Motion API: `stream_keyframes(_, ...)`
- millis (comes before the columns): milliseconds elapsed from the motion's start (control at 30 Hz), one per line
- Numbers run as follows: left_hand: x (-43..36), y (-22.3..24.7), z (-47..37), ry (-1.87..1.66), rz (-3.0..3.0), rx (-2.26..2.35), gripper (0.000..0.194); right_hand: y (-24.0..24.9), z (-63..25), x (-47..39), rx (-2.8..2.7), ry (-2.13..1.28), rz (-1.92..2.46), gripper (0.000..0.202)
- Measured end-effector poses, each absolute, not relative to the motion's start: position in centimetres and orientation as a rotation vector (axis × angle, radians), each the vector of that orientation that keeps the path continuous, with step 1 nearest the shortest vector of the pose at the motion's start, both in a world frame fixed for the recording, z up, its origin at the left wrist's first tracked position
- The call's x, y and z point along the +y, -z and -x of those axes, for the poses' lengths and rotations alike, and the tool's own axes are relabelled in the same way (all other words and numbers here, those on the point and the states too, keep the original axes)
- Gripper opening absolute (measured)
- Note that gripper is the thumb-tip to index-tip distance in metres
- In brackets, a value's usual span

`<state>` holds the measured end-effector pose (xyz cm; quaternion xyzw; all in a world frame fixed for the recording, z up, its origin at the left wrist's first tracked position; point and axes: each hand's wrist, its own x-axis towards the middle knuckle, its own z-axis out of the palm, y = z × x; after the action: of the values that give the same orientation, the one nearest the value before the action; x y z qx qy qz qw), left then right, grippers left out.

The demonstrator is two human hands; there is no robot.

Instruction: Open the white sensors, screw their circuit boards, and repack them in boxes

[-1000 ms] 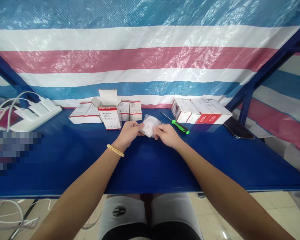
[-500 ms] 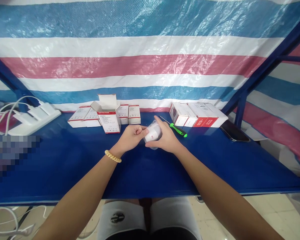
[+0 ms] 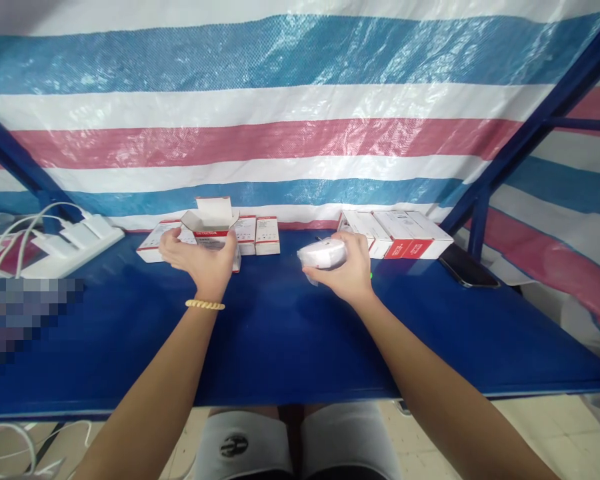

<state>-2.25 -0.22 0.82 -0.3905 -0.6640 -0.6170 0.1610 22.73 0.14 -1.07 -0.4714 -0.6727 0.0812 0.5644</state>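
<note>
My right hand point(image 3: 347, 270) grips a white detector point(image 3: 324, 254) in a clear plastic bag, thumb below and fingers behind it, above the blue table. Off to the left, my left hand point(image 3: 200, 262) has its thumb and fingers spread in front of an open detector box point(image 3: 215, 233). That box stands upright with its flaps up, and the hand hides much of its front; whether they touch I cannot tell. Behind my right hand a screwdriver is mostly hidden, with only a bit of its green handle point(image 3: 371, 275) showing.
Small white-and-red boxes point(image 3: 267, 236) stand beside the open box. More boxes point(image 3: 413, 235) are lined up at the back right, next to a black phone point(image 3: 469, 265). A white power strip point(image 3: 75, 250) with plugs and cables lies at the left. Striped sheeting point(image 3: 300, 140) hangs behind the table.
My left hand has let go of the bagged detector and moved left to the open box, fingers spreading. The right hand keeps the detector, now turned more sideways, and covers most of the screwdriver.
</note>
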Motion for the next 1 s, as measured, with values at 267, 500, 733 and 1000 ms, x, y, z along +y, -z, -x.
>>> stream_keyframes(267, 0.3, 0.6, 2.5, 1.528, 1.45, -2.199, 0.085, 0.4, -22.7, 0.1, -1.368, -0.388, 1.13, 0.072)
stream_keyframes(500, -1.1, 0.7, 1.5, 0.92, 2.371, -1.433, 0.073, -0.2, -23.6, 1.2, -1.067, -1.071, 0.844, 0.073)
stream_keyframes(733, -1.4, 1.0, 0.6, 0.766, 2.395, -1.374, 0.073, -0.2, -23.2, 0.4, -1.56, -0.878, 1.247, 0.071)
stream_keyframes(1000, -2.2, 0.6, -1.3, 0.687, 2.398, -1.288, 0.071, 1.0, -22.7, 0.4, -1.72, -0.511, 1.458, 0.074)
